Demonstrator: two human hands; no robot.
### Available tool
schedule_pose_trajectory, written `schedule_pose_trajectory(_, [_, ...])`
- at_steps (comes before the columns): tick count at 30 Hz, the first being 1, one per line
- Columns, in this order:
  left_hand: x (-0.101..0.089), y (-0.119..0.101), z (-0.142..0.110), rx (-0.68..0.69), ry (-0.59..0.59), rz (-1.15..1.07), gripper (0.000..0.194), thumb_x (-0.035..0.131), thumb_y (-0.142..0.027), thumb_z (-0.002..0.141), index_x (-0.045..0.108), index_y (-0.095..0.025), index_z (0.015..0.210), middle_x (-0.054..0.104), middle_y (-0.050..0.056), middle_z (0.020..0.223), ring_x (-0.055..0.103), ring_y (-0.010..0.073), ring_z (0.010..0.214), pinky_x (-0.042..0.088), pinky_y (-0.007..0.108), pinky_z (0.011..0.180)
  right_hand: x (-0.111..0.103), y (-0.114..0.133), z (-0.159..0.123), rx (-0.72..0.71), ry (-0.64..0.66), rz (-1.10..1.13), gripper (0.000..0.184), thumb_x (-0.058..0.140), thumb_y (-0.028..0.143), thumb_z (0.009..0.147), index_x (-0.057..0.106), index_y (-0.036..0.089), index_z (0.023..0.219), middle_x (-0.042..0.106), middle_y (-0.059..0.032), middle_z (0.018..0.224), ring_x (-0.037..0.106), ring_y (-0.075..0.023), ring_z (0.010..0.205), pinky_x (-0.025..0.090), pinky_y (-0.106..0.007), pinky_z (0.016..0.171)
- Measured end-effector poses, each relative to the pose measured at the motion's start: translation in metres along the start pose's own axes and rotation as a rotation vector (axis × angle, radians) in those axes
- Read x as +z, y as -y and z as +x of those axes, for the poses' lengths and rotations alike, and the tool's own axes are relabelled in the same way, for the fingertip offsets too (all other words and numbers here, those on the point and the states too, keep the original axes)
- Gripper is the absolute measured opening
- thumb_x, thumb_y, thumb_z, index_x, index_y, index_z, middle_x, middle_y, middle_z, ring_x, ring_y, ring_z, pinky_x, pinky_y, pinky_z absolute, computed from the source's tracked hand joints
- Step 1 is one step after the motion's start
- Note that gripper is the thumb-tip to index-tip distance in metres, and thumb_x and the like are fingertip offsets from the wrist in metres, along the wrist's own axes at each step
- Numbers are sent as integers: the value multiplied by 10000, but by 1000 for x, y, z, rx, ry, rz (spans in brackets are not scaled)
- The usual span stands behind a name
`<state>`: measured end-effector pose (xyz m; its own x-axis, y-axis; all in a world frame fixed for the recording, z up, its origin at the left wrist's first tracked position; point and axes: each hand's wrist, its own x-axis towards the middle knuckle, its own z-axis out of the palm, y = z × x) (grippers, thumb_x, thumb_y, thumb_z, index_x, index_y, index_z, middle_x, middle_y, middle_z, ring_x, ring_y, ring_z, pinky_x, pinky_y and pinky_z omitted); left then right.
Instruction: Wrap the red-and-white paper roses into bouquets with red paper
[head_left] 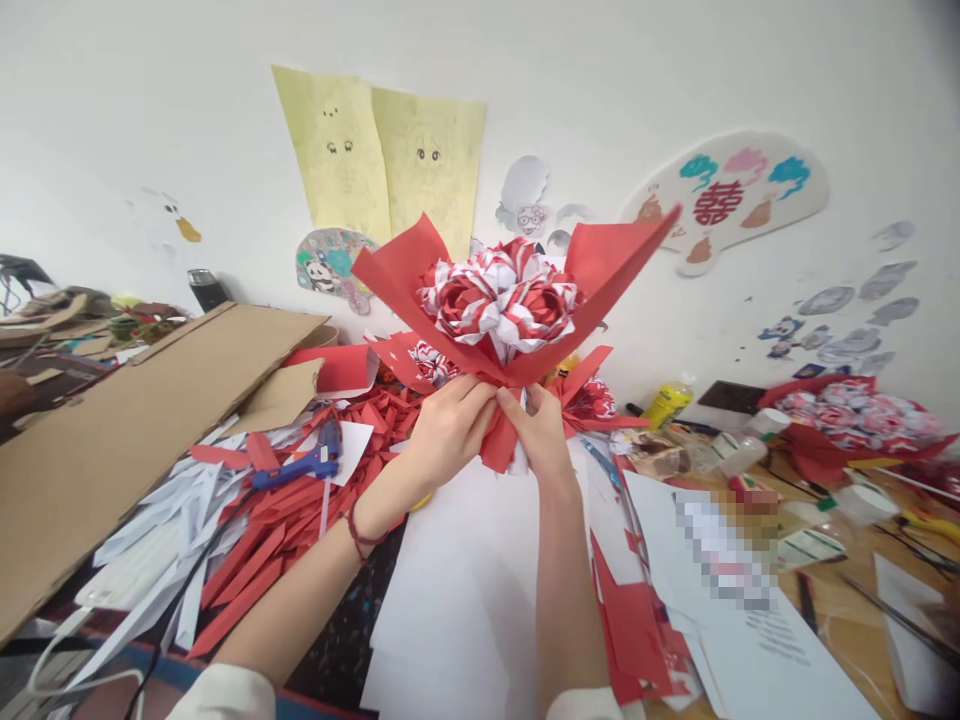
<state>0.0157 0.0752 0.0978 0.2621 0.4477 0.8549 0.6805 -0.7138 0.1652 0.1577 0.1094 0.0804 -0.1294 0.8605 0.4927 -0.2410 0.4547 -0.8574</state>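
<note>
White paper sheets [457, 590] lie at the table's near edge, above which the paper-rose bouquet [504, 300] is held upright, left hand [450, 430] and right hand [541, 430] closed round its red stem, apparently pinching the wrap.

- Light was bright, even and soft, like daylight; the white wall [675, 80] looked nearly washed out.
- Shadows were faint: only a soft one under the forearms on the white paper [457, 600].
- The wide lens bent the edges strongly, so the cardboard sheet [112, 430] and the table seemed to curve away.
- The upper right corner darkened slightly.
- The paper bouquet [502, 300] was sharp; the far edges were softer.
- 1 patch at lower right was pixelated.
</note>
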Motion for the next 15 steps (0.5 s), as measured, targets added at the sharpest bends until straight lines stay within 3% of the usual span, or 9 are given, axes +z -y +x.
schedule_pose_trajectory(6, [-7, -10, 7, -50, -29, -78, 118, 490, -178, 930, 595, -175, 877, 590, 18, 777, 541, 112, 668, 436, 224, 632, -2, 3, -2, 39, 1, 73, 286, 699, 440, 826, 643, 162, 858, 694, -35, 865, 647, -171, 795, 531, -286, 785])
schedule_pose_trajectory(15, [-15, -8, 11, -132, -46, -227, 86, 572, -155, 875, 620, -161, 805, 569, -16, 670, 484, 78, 570, 393, 201, 562, 4, 9, -4, 44, -8, 227, 306, 714, 392, 825, 684, 163, 1026, 715, -63, 989, 675, -210, 908, 558, -317, 812])
